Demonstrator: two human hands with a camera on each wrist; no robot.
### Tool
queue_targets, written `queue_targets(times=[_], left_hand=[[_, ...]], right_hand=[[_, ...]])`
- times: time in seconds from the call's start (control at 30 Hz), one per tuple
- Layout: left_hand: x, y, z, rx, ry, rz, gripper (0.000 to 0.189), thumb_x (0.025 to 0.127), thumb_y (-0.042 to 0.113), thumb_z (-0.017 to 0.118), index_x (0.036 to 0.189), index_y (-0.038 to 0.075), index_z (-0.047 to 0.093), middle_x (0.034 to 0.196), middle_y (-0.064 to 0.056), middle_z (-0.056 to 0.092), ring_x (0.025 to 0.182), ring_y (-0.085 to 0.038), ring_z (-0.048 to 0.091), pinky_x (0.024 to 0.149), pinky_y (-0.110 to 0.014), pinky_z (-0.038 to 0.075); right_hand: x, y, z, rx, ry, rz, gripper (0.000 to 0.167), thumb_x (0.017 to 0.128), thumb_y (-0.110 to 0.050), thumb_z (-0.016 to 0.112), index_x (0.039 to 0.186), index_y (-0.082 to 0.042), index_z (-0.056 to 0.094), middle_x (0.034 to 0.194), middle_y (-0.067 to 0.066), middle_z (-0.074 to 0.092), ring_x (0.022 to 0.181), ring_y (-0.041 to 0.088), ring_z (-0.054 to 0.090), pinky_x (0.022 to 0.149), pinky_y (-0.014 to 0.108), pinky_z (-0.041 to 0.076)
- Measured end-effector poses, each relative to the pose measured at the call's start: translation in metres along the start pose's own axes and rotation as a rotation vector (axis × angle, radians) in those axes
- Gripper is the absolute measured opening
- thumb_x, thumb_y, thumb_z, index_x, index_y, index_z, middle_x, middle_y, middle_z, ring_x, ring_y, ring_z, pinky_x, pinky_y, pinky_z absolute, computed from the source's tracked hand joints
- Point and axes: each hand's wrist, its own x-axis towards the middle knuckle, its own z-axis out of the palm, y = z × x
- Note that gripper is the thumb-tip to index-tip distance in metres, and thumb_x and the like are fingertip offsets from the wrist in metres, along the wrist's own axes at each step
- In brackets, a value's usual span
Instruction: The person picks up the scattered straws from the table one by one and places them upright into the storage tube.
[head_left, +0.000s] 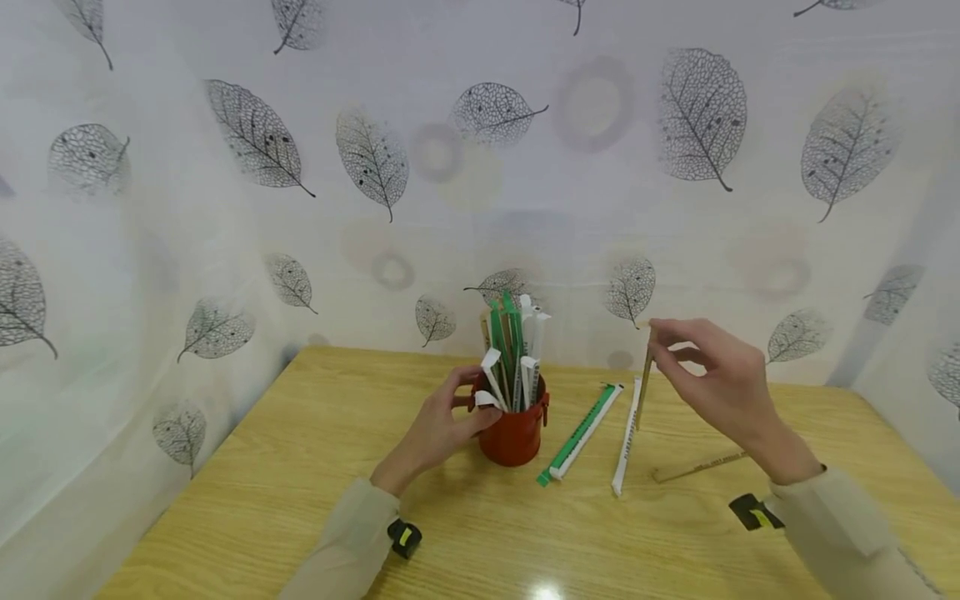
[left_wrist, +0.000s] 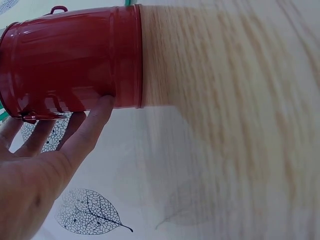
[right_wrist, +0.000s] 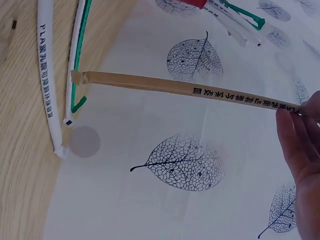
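Note:
My left hand (head_left: 441,421) holds the side of a small red metal bucket (head_left: 512,440), with the thumb near its front rim and the other fingers round the left side. The left wrist view shows fingertips against the wall of the bucket (left_wrist: 75,62). Several paper-wrapped straws in green (head_left: 512,333), white and brown stand in it. To the right, my right hand (head_left: 720,379) pinches a brown paper-wrapped straw (head_left: 645,375) by its upper end, so it hangs steeply down over the table. Printed characters show along this straw (right_wrist: 150,82) in the right wrist view.
Right of the bucket, a green wrapped straw (head_left: 581,433) lies alongside a white one. Another white wrapped straw (head_left: 625,450) lies further right, and a brown one (head_left: 697,467) rests partly beneath the right forearm. A leaf-patterned wall covering (head_left: 525,183) borders the wooden table (head_left: 480,542).

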Motion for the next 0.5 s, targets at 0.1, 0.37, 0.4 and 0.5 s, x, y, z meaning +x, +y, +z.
queue_targets(times=[0.1, 0.37, 0.4, 0.5], left_hand=[[0.0, 0.0, 0.0, 0.0, 0.0, 0.0, 0.059, 0.093, 0.04, 0.075, 0.145, 0.036, 0.047, 0.148, -0.002, 0.054, 0.125, -0.036, 0.063, 0.101, -0.053, 0.055], [-0.001, 0.003, -0.002, 0.006, 0.004, 0.002, 0.059, 0.093, 0.037, 0.075, 0.145, 0.034, 0.048, 0.148, -0.003, 0.053, 0.124, -0.037, 0.063, 0.101, -0.054, 0.055], [-0.001, 0.003, -0.002, 0.005, 0.003, 0.003, 0.058, 0.093, 0.037, 0.075, 0.145, 0.034, 0.048, 0.148, -0.003, 0.053, 0.124, -0.037, 0.063, 0.101, -0.054, 0.055], [0.0, 0.003, -0.001, 0.005, 0.0, 0.005, 0.058, 0.093, 0.036, 0.075, 0.145, 0.034, 0.048, 0.148, -0.003, 0.053, 0.124, -0.037, 0.063, 0.102, -0.054, 0.054]], right_hand=[[0.004, -0.004, 0.004, 0.034, 0.025, 0.057, 0.035, 0.077, 0.019, 0.07, 0.111, 0.008, 0.073, 0.092, 0.018, 0.072, 0.095, -0.003, 0.068, 0.081, 0.008, 0.056], [0.032, -0.017, 0.02, 0.068, 0.118, 0.141, 0.035, 0.076, 0.022, 0.07, 0.107, 0.007, 0.074, 0.094, 0.013, 0.073, 0.09, -0.001, 0.069, 0.08, 0.011, 0.057], [0.037, -0.018, 0.022, 0.082, 0.126, 0.141, 0.034, 0.076, 0.021, 0.07, 0.107, 0.007, 0.074, 0.094, 0.012, 0.074, 0.09, 0.0, 0.069, 0.079, 0.011, 0.058], [0.051, -0.024, 0.029, 0.115, 0.139, 0.14, 0.032, 0.079, 0.019, 0.069, 0.109, 0.007, 0.074, 0.093, 0.007, 0.073, 0.087, 0.001, 0.069, 0.079, 0.012, 0.058]])
